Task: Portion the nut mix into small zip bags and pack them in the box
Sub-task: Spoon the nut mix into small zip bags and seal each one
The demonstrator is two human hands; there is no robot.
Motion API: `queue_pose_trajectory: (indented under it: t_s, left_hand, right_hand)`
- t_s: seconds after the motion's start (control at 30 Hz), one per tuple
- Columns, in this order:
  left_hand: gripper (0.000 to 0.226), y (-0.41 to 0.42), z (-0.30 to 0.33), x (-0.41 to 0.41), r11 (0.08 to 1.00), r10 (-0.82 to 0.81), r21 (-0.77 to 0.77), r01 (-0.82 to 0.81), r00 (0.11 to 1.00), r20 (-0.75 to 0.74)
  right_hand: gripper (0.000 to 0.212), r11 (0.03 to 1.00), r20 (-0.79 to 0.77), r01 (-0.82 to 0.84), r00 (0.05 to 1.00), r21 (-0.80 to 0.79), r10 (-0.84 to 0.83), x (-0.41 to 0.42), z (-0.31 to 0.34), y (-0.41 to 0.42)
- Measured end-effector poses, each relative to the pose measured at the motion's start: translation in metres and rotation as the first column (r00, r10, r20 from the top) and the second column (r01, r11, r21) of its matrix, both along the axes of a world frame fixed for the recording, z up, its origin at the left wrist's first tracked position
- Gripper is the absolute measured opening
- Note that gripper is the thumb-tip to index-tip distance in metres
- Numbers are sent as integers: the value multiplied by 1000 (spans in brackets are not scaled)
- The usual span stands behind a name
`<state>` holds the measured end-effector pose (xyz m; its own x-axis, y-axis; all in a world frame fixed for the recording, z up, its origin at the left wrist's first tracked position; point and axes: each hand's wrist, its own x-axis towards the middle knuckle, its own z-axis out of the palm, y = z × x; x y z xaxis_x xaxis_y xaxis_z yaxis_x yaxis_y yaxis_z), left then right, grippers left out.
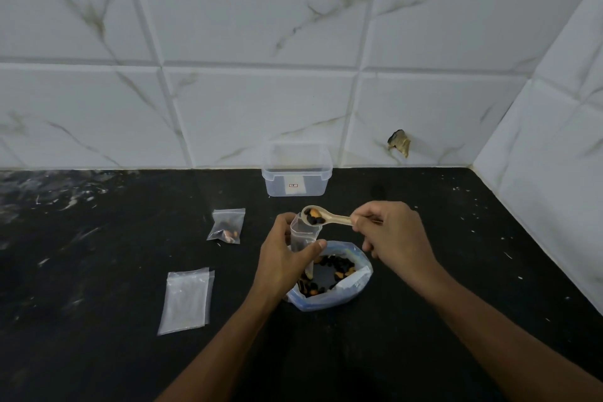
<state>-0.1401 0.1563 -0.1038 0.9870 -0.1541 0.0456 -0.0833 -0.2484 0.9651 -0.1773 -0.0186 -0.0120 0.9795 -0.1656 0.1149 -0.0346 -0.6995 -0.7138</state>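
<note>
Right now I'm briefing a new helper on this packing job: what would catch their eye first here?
Centre stage, the right hand holds a spoon loaded with dark and orange nuts over the open small zip bag gripped upright by the left hand. Just beneath sits the big bag of nut mix; behind, by the tiled wall, an open clear box. Left on the black counter: one filled bag, empty ones nearer.

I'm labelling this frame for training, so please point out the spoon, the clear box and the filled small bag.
spoon (329, 218): head view, on its handle near the bowl.
clear box (296, 181): head view, on its front wall.
filled small bag (227, 225): head view, on the middle of its plastic face.
</note>
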Motion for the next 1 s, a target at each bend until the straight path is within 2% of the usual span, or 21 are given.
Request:
queue_pose_trajectory:
  t_s: [0.1, 0.2, 0.27, 0.33, 0.43, 0.5, 0.57, 0.63, 0.7, 0.77, 0.9, 1.0]
  left_hand:
    - [45, -2, 0, 1, 1000, 8, -1, -8, 1000, -4]
    - [47, -1, -2, 3, 1000, 20, -17, -20, 1000, -3]
    - [48, -1, -3, 4, 1000, 21, -18, -21, 1000, 0]
    - [47, -1, -4, 3, 1000, 18, -18, -18, 1000, 8]
    - [47, -2, -4, 3, 1000, 10, -21, -10, 1000, 6]
    - [48, -1, -3, 3, 1000, 9, -26, -9, 1000, -9]
    - [50, 0, -2, 2, 999, 21, -35, -21, 1000, -23]
    - [51, 2, -3, 2, 998, 34, -45, -35, 999, -29]
    - [52, 6, -5, 1, 997, 50, -60, -52, 998, -37]
    - [53, 8, -6, 1, 995, 68, -73, -71, 997, -39]
    - [56, 10, -9, 1, 994, 83, -70, -85, 996, -33]
    - [59, 10, -10, 1, 994, 79, -69, -81, 996, -33]
  right_hand:
    - [11, 946, 225, -83, 961, -314, 159, -2, -12, 6]
    - [9, 806, 262, -120, 909, -580, 323, -3, -24, 9]
    - [15, 730, 255, -130, 884, -671, 392, -6, -27, 10]
    - [20, 694, 284, -121, 852, -710, 439, -10, -29, 11]
    - [21, 687, 325, -107, 822, -719, 468, -11, -33, 9]
    - [16, 723, 354, -90, 826, -685, 438, -11, -33, 6]
    - [8, 843, 400, -64, 860, -534, 318, -9, -29, 2]
    - [9, 948, 410, -4, 901, -318, 142, -6, -25, -4]
    - [10, 978, 337, 74, 941, -195, -4, -4, -28, -11]
    - [9, 980, 199, 130, 975, -151, -98, -4, -43, -17]
    - [11, 966, -71, 152, 983, -210, -170, -8, -89, -17]
    - [9, 947, -126, 137, 976, -291, -180, -13, -118, -9]
